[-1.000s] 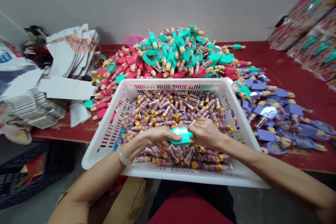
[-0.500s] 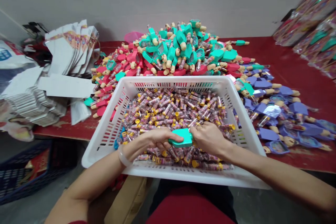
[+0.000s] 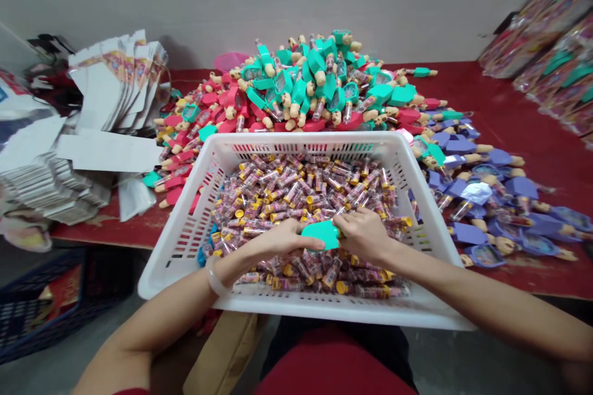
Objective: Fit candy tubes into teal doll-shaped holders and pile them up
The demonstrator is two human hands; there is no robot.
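My left hand (image 3: 291,238) is closed round a teal plastic toy (image 3: 320,235), with the thumb lying along its near side. At the toy's right end, my right hand (image 3: 365,234) is curled tight. Its fingers hide what they grip; a small yellowish bit shows where hand and toy meet. Both hands are above a white plastic basket (image 3: 417,191) full of small clear candy tubes (image 3: 296,188) with yellow caps and pinkish contents.
Behind the basket rises a heap of teal toys (image 3: 319,68) and red toys (image 3: 231,99) with beige ends. Purple toys (image 3: 467,232) lie to the right. White cards (image 3: 102,92) are stacked at left. Bagged toys (image 3: 556,43) stand far right. A dark blue crate (image 3: 28,333) sits below left.
Both hands stay together over the basket, with the teal toy turned slightly in my left hand. My right hand has shifted a little at its end. The whole view has moved slightly.
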